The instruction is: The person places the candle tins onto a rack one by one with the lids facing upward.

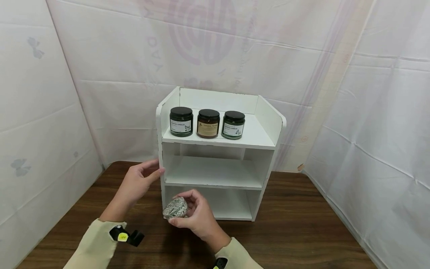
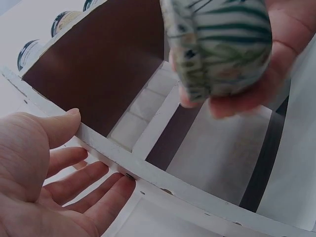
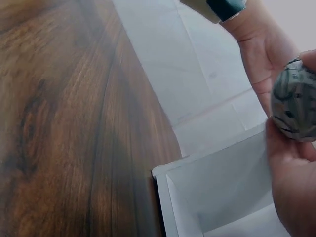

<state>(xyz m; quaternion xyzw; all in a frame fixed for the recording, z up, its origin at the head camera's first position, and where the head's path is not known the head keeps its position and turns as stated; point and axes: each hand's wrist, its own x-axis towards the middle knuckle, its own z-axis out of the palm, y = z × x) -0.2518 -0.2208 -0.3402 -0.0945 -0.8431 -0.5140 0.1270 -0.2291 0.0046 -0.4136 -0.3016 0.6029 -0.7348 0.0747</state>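
My right hand (image 1: 199, 216) holds a small round tin (image 1: 175, 208) with a leaf pattern, thumb below and fingers around its far side, in front of the lowest shelf level. In the left wrist view the tin (image 2: 222, 47) shows green leaves on white, with a rimmed edge like a lid. My left hand (image 1: 139, 183) is at the left side panel of the white shelf unit (image 1: 215, 185). Its thumb lies at the panel's front edge, while the other fingers (image 2: 81, 182) extend loosely along the outer side.
On the top level stand three dark candle jars with black lids: a green jar (image 1: 181, 122), an amber jar (image 1: 208, 124) and another green jar (image 1: 233, 125). The unit stands on a brown wooden table (image 1: 302, 224). White patterned sheets (image 1: 127, 48) hang behind and on both sides.
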